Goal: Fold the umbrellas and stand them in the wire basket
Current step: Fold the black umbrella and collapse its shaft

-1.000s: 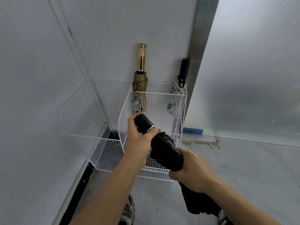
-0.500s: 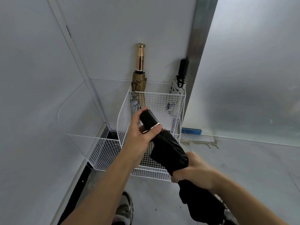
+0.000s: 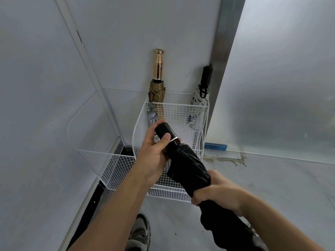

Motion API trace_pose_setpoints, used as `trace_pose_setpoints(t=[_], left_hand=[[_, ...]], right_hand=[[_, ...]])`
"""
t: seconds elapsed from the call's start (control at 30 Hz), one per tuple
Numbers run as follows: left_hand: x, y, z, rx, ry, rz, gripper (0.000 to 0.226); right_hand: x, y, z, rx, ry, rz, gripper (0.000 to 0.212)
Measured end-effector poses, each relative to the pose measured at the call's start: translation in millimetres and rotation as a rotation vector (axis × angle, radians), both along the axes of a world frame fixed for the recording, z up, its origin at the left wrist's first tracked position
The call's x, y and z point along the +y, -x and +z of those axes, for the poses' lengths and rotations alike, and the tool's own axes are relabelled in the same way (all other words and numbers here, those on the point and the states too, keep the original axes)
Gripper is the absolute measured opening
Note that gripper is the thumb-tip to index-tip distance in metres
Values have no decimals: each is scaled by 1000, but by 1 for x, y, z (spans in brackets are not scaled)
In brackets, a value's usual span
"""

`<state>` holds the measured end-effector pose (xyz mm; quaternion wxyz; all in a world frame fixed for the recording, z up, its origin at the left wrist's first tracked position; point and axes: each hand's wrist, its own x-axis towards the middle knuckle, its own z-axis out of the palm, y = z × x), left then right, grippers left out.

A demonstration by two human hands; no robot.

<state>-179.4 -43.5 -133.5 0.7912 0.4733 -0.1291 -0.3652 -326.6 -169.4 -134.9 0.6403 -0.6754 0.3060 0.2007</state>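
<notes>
My left hand grips the black umbrella by its handle while my right hand squeezes its canopy, above the wire basket.

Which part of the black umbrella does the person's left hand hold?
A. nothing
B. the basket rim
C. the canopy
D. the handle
D: the left hand curls round the handle of the umbrella, while the right hand grips its canopy lower down.
</notes>
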Motion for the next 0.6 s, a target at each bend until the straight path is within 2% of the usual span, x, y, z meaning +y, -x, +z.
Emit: trace_pose_setpoints(t=[0.1,0.17,0.3,0.4,0.5,0.6], left_hand=[[-6,5,1,82,23,69,44],[-10,9,1,53,-12,117,38],[-16,18,-1,-55,-111,183,37],[-16,18,-1,-95,-158,187,35],[-15,15,-1,-122,-201,160,27],[-11,12,-4,-184,-244,123,27]], right_hand=[[2,-2,0,1,-8,5,65],[3,-2,0,4,0,-2,63],[2,0,-1,-50,115,-4,38],[2,-1,-2,-77,126,-8,30],[2,-2,-2,-72,99,-25,34],[2,-5,0,-59,92,-21,43]])
